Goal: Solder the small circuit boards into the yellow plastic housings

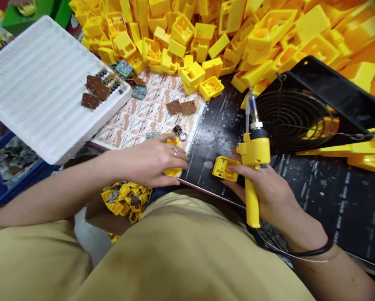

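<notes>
My right hand is closed around a yellow soldering iron, its metal tip pointing up and away. The fingertips of that hand also pinch a small yellow plastic housing against the black mat. My left hand curls over another yellow plastic part near the mat's left edge. A small black component and a round silver disc lie just beyond my left hand on the patterned sheet.
A big heap of yellow housings fills the far side. A white foam tray at the left carries brown circuit boards. A black fan stands at the right. Assembled yellow parts lie below the table edge.
</notes>
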`<state>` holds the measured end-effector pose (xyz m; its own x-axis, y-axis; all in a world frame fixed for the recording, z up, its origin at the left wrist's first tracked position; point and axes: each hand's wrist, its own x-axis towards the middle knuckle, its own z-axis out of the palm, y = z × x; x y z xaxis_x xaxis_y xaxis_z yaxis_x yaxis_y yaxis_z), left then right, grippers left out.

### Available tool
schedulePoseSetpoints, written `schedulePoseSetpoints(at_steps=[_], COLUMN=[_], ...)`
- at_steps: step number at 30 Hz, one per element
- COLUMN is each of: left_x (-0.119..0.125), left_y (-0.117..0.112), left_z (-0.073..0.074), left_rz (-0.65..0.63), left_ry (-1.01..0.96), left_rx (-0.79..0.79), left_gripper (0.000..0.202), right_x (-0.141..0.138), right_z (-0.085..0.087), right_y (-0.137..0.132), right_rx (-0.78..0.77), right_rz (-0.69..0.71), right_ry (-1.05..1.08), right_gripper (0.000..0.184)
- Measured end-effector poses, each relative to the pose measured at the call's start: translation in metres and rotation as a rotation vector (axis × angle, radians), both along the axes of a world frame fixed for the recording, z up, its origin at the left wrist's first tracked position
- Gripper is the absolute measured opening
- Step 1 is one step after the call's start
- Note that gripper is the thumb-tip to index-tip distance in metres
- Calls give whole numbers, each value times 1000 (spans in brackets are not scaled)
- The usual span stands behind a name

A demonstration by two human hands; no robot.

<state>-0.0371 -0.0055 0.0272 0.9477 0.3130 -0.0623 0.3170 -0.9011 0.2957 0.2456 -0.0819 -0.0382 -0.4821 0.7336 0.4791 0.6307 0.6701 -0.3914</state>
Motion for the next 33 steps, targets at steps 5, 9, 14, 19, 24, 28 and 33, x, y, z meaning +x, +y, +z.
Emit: schedulePoseSetpoints(at_steps=[5,9,14,19,24,28,33], left_x=[3,36,43,30,6,-13,-9], left_y=[72,122,120,76,12,-19,-23], left_z=[6,-31,-9,19,-20,-36,-18], left_rz=[467,522,659,576,236,73,430], left_ry=[-80,-45,-168,-807,-554,-264,-272], left_rx=[236,288,4,-81,255,305,308], left_gripper=[31,14,13,17,15,23,18], right_x=[-16,-25,-22,-20,-15,-12,-12], right_z=[-2,-5,-7,-8,-7,-6,-3], right_y=[2,6,7,6,-1,-5,-2], right_rx=[12,-1,-34,-24,-44,-41,-37], right_rz=[-49,-24,-26,-62,-56,-37,-20], right_ry=[-8,-33,17,66,58,2,5], right_gripper=[41,43,46,50,50,47,50])
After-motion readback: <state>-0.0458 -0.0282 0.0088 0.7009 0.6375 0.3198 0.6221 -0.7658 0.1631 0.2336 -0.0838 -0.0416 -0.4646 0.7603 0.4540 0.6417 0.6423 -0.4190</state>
